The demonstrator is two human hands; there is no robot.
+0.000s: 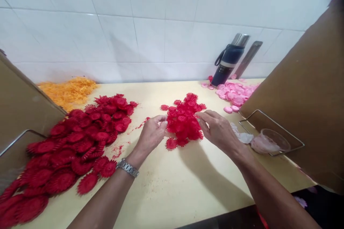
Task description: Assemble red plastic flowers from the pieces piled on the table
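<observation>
A small heap of red flower-shaped pieces point(184, 120) lies on the pale tabletop point(161, 186) between my hands. My left hand point(154, 130), below a metal wristwatch point(128, 167), is at the heap's left edge with thumb and fingertips pinched together; what they hold, if anything, is too small to tell. At the right edge, my right hand point(215, 125) has its thumb and forefinger close together by the red pieces, and anything between them is hidden. A much larger pile of red flower pieces point(77, 146) spreads over the left side.
Orange pieces point(71, 91) lie at the back left, pink ones point(238, 93) at the back right by a dark blue flask point(228, 61). Cardboard panels point(303, 78) flank both sides. A clear plastic cup point(271, 140) lies near a wire frame point(282, 125) at right.
</observation>
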